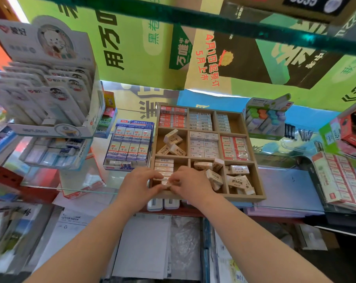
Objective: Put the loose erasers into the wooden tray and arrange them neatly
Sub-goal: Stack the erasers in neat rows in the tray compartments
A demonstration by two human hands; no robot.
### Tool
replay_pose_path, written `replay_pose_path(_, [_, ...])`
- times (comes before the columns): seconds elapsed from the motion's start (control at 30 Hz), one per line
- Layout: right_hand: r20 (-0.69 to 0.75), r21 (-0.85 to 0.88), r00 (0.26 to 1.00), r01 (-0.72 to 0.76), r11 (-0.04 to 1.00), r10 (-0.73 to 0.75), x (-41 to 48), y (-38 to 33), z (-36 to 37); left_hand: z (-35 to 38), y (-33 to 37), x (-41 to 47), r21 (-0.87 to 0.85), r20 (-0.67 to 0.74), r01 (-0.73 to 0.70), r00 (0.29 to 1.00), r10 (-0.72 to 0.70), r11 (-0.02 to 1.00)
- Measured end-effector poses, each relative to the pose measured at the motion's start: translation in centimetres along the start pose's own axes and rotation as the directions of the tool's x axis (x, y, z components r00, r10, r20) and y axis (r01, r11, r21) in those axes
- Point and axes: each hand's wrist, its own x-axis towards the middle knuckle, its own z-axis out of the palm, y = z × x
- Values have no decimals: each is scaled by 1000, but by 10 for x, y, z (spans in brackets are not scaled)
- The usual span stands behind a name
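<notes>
A wooden tray point(252, 160) with nine compartments sits on a glass shelf. Its back row and two middle cells hold erasers in neat rows. White erasers lie jumbled in the middle-left cell point(173, 142), the front-middle cell point(210, 172) and the front-right cell point(239, 179). In the front-left cell a row of erasers point(164, 165) stands stacked on edge. My left hand point(141, 183) and my right hand point(188, 182) meet over the near end of that cell, fingertips pinching a small white eraser point(166, 183) between them.
A blue box of erasers point(130, 144) stands left of the tray. A tiered display of packaged stationery point(48, 94) rises at far left. Boxed erasers point(340, 178) sit at right, a highlighter box point(265, 119) behind the tray. Paper stacks fill the shelf below.
</notes>
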Motion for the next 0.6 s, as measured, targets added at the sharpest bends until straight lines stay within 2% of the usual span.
replay_pose_path(0.07, [24, 2, 1000, -13, 1000, 13, 3, -5, 3, 1, 1, 1, 167, -2, -69, 997, 71, 984])
replay_pose_path(0.13, [16, 56, 999, -35, 998, 35, 5, -8, 5, 2, 1, 2, 303, -12, -79, 996, 86, 950])
replay_pose_path(0.23, [-9, 124, 998, -53, 991, 54, 2, -6, 5, 3, -1, 4, 408, -29, -88, 994, 110, 909])
replay_pose_path(0.43, [-23, 171, 999, -39, 985, 44, -7, -1, 4, 5, 1, 12, 498, -14, -28, 999, 41, 867])
replay_pose_path(0.6, [22, 165, 996, -84, 983, 82, -4, -3, 2, 4, 1, 17, 521, 32, -47, 999, 35, 852])
